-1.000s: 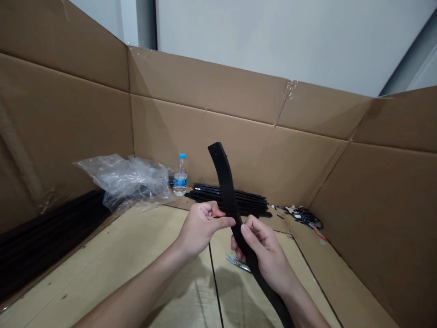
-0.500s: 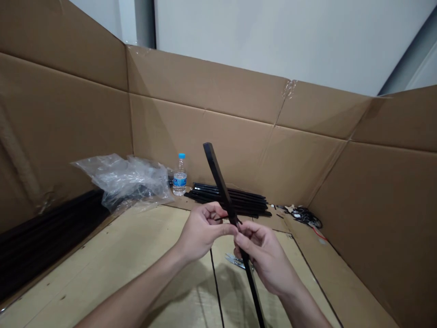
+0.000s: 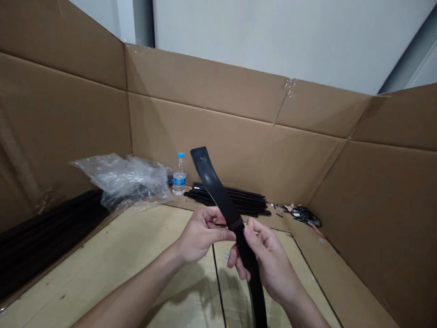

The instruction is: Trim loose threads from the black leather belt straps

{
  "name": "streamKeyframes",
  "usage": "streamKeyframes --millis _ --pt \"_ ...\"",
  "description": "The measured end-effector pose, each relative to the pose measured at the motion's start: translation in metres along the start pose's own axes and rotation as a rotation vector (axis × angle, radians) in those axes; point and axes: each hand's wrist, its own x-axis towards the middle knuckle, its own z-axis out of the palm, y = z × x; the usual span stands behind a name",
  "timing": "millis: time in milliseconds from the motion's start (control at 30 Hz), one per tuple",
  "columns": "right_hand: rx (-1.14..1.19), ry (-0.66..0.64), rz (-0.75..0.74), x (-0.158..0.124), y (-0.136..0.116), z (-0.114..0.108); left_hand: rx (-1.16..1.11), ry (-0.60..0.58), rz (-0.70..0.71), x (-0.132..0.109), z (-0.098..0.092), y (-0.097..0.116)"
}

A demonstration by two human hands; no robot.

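A long, flat black strap (image 3: pixel 214 187) rises from between my two hands, its rounded free end pointing up and to the left, its lower part running down out of the picture. My left hand (image 3: pixel 200 233) is closed, pinching the strap's left edge beside a small black loop around it. My right hand (image 3: pixel 264 262) is closed around the strap just below that loop, thumb on the front face.
Tall cardboard walls (image 3: pixel 218 118) enclose a cardboard floor (image 3: pixel 136 264). At the back lie a crumpled clear plastic bag (image 3: pixel 126 180), a small water bottle (image 3: pixel 179 175), a pile of black bars (image 3: pixel 239 200) and tangled small parts (image 3: pixel 303 214). More black bars (image 3: pixel 44 237) lie along the left wall.
The strap has been twisted in my hands: edge-on half a second ago, it now shows its broad face. Its top end has swung slightly left. Both hands kept their grip.
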Motion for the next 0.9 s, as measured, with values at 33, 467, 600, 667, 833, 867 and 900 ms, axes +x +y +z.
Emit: streamKeyframes --millis 33,467,600,667,833,867,900 --pt "-0.001 0.017 0.007 0.0 0.0 0.001 -0.001 0.005 0.004 0.0 0.0 0.0" --pt "0.075 0.088 -0.07 0.0 -0.005 0.001 -0.015 0.144 -0.003 0.002 -0.002 -0.002" --pt "0.056 0.102 -0.096 0.005 -0.001 -0.005 0.012 0.175 0.03 0.004 0.002 0.002" --pt "0.029 0.111 -0.106 0.008 0.001 -0.009 -0.014 0.12 0.001 0.004 0.003 0.004" --pt "-0.044 0.111 -0.13 0.014 0.005 -0.017 0.017 0.171 -0.056 0.003 0.003 0.006" --pt "-0.063 0.1 -0.131 0.015 0.005 -0.018 0.035 0.187 -0.06 0.003 0.003 0.006" --pt "-0.087 0.082 -0.129 0.015 0.006 -0.018 0.05 0.192 -0.063 0.002 0.004 0.007"
